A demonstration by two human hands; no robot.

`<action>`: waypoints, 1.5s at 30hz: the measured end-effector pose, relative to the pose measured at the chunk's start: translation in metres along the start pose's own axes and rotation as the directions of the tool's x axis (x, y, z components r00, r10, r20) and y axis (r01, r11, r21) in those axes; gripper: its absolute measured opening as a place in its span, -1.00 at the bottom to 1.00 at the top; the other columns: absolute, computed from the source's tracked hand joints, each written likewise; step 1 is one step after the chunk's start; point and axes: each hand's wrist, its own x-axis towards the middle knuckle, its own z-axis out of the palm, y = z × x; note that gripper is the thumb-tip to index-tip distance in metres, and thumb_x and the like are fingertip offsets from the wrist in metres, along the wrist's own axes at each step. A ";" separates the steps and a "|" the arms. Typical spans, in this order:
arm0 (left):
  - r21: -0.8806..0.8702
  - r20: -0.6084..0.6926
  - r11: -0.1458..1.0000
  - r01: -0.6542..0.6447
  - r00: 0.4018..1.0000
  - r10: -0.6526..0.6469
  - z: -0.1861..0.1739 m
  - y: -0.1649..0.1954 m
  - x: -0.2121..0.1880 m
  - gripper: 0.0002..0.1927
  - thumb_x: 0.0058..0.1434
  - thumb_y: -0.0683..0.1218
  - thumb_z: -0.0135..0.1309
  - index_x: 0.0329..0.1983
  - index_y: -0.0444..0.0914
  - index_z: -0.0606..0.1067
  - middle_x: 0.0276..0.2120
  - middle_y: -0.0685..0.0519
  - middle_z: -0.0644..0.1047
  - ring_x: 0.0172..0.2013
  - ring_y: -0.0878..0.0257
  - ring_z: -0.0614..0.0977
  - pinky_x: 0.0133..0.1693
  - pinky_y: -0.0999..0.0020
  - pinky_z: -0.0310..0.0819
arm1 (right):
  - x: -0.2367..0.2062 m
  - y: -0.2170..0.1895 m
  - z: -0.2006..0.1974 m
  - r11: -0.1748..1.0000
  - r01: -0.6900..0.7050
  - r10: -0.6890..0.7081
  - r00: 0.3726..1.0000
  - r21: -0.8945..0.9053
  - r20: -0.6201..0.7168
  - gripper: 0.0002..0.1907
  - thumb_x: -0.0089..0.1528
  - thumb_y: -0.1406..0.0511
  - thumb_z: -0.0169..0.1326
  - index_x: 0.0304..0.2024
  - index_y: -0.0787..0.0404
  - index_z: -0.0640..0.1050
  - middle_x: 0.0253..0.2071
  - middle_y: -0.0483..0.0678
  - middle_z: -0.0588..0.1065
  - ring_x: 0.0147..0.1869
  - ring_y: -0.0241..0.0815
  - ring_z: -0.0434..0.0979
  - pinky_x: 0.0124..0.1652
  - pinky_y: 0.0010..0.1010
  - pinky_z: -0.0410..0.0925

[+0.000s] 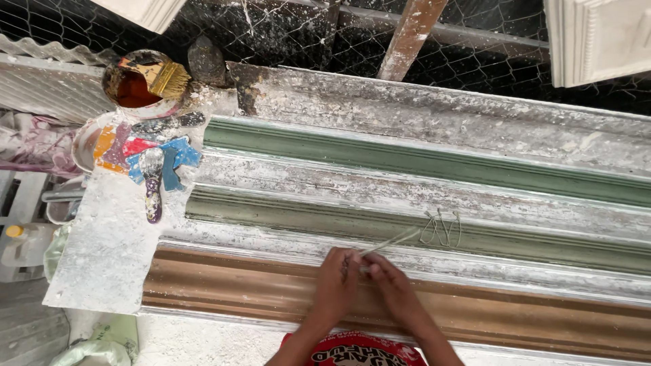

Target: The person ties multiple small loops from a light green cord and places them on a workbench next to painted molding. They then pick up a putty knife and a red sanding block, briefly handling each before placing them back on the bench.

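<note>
Running the length of the plaster-crusted worktop (434, 108) lie ridged mouldings: green (407, 159), olive (339, 220), brown (271, 285). At its near edge, left hand (337, 281) and right hand (390, 285) pinch a pale fibre strand (397, 240) ending in wiry loops.

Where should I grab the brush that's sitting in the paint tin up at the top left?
Take the paint brush by its handle end, probably coming from above and the left. It lies tilted across the rim of the paint tin, bristles pointing right and splayed over the edge, so the handle is the cleaner part. Both the left hand and right hand are busy at the bent wire.
</note>
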 end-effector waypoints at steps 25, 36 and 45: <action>0.437 0.507 0.086 -0.895 0.324 0.799 -0.045 0.036 -0.001 -0.80 0.24 -0.13 0.11 -0.08 -0.21 0.47 -0.01 0.01 0.50 0.13 0.13 0.55 0.20 0.20 0.51 | 0.018 0.001 -0.035 0.992 -0.124 0.115 0.942 0.010 0.315 -0.68 0.34 0.25 -0.01 -0.02 0.26 0.66 -0.20 -0.14 0.69 -0.15 -0.36 0.62 -0.09 -0.44 0.50; 0.223 0.674 0.186 -0.957 0.289 0.679 -0.038 0.019 -0.004 -0.84 0.33 -0.05 0.09 -0.05 0.03 0.59 0.08 0.09 0.57 0.01 0.12 0.65 -0.24 0.27 0.56 | -0.006 0.026 -0.053 0.976 -0.055 0.162 0.831 -0.210 0.533 -0.72 0.22 0.49 0.02 -0.08 0.23 0.66 -0.25 -0.18 0.61 -0.19 -0.43 0.50 -0.16 -0.49 0.41; -0.035 0.375 0.893 -0.449 0.822 0.428 0.011 0.030 -0.025 -0.88 0.33 -0.24 0.05 -0.13 -0.33 0.57 -0.16 -0.01 0.53 -0.29 0.25 0.64 -0.31 0.41 0.58 | -0.039 0.009 -0.044 0.970 0.198 -0.201 0.979 0.141 0.013 -0.92 0.26 0.45 0.00 -0.27 0.24 0.53 -0.26 -0.10 0.46 -0.20 -0.33 0.47 -0.21 -0.44 0.41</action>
